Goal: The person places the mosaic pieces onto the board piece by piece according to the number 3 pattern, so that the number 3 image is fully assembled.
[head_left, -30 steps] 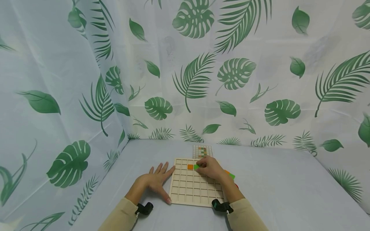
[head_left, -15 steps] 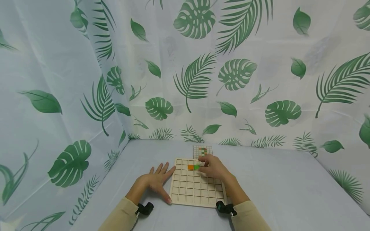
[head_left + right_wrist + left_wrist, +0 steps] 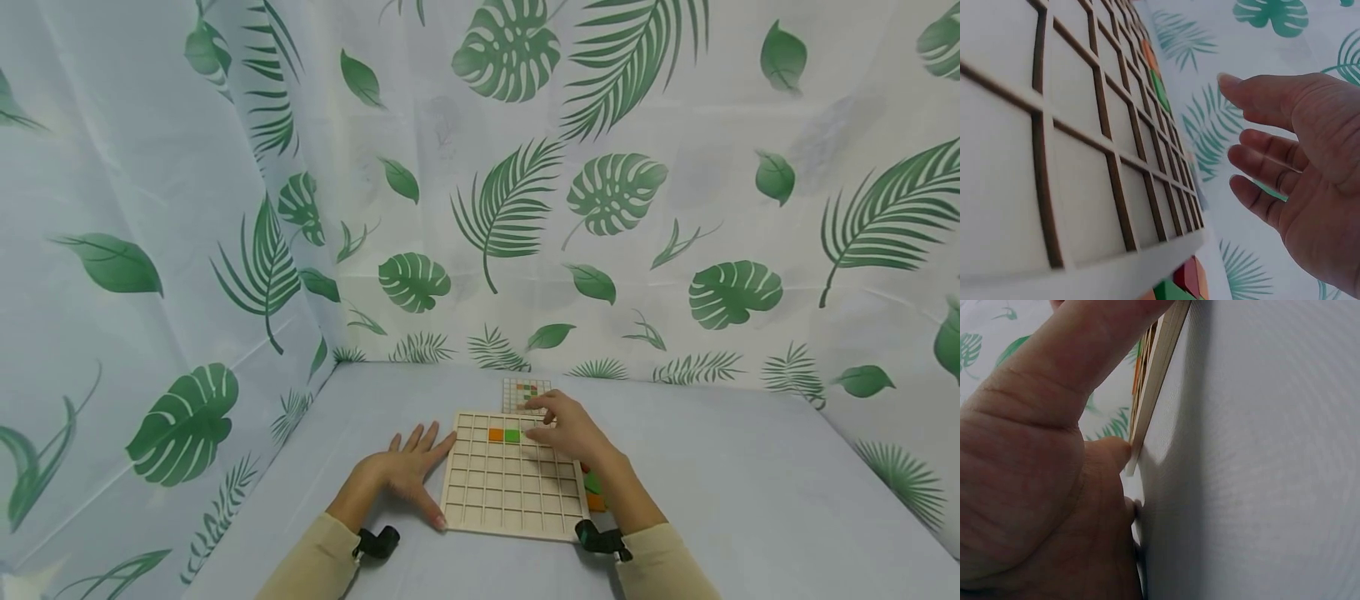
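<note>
Hand at left point(image 3: 403, 472) with fingers spread, thumb and forefinger against grid board point(image 3: 504, 492), hand at right point(image 3: 573, 431) raised over far right squares, fingers parted, loosely bent.

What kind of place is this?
It looks like a screened-off tabletop, maybe for puzzles. Leafy cloth hangs behind and to the left of a pale table, and a grid board lies on it.
</note>
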Tool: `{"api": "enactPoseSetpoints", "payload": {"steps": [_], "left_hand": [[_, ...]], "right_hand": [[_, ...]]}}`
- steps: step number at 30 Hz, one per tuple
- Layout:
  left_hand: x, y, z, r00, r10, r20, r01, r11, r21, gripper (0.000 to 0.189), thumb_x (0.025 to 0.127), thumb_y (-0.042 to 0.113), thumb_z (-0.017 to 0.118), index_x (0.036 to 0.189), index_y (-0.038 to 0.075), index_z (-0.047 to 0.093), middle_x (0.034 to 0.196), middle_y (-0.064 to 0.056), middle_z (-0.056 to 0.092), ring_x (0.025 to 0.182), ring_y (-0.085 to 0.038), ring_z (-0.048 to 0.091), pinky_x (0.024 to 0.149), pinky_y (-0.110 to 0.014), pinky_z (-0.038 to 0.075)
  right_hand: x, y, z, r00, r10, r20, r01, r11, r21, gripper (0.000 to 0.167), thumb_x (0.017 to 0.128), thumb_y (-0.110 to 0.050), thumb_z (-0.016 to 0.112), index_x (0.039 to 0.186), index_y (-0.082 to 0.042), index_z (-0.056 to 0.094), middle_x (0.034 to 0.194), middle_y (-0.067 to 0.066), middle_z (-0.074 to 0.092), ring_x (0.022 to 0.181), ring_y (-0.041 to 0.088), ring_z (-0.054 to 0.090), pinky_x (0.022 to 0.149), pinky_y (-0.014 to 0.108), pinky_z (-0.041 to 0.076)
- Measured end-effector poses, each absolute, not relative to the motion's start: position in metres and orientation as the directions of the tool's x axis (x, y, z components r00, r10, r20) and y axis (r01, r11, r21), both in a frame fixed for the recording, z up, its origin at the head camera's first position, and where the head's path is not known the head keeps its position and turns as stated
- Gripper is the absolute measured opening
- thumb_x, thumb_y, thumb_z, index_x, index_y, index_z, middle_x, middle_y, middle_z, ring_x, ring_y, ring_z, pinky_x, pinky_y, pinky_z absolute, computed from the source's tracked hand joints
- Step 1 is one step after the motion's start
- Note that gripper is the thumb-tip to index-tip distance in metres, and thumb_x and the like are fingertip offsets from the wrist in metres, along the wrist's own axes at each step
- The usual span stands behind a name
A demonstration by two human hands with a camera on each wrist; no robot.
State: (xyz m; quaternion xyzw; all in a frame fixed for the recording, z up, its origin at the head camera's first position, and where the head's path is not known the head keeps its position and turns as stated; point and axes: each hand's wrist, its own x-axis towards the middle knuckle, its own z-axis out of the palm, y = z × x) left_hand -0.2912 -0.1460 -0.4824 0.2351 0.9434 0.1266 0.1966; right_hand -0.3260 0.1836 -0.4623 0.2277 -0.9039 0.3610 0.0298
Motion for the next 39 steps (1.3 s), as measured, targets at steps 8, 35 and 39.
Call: {"api": "enactPoseSetpoints", "payload": {"steps": [8, 35, 39], "left_hand": [[-0.292, -0.146, -0.483, -0.812, 0.491, -0.315, 0.388, 0.858, 0.337, 0.141, 0.064, 0.068, 0.090, 0.169, 0.027, 0.005, 0.176, -0.015, -0.005, 0.162, -0.040, -0.007, 0.125, -0.069, 0.001], [-0.289, -0.147, -0.481, -0.807, 0.498, -0.317, 0.392, 0.854, 0.343, 0.141, 0.065, 0.070, 0.089, 0.169, 0.028, 0.005, 0.176, -0.015, -0.006, 0.162, -0.040, -0.008, 0.125, -0.070, 0.000], [-0.289, -0.145, -0.480, -0.813, 0.492, -0.312, 0.393, 0.859, 0.329, 0.141, 0.065, 0.068, 0.090, 0.169, 0.027, 0.005, 0.176, -0.016, -0.004, 0.162, -0.041, -0.006, 0.125, -0.070, 0.002]], "right_hand": [[-0.326, 0.203, -0.457, -0.914, -0.340, 0.221, -0.402, 0.684, -0.608, 0.047, 0.093, -0.017, 0.080, 0.137, -0.007, 0.066, 0.134, 0.015, 0.062, 0.096, 0.021, 0.058, 0.072, 0.033, 0.050], [-0.333, 0.249, -0.461, -0.962, -0.248, 0.116, -0.261, 0.706, -0.658, 0.044, 0.093, -0.019, 0.079, 0.132, -0.002, 0.068, 0.120, 0.019, 0.072, 0.100, 0.026, 0.064, 0.080, 0.036, 0.055], [-0.334, 0.252, -0.463, -0.968, -0.236, 0.079, -0.227, 0.710, -0.666, 0.043, 0.093, -0.020, 0.078, 0.132, -0.004, 0.069, 0.120, 0.015, 0.072, 0.101, 0.024, 0.063, 0.082, 0.037, 0.056]]}}
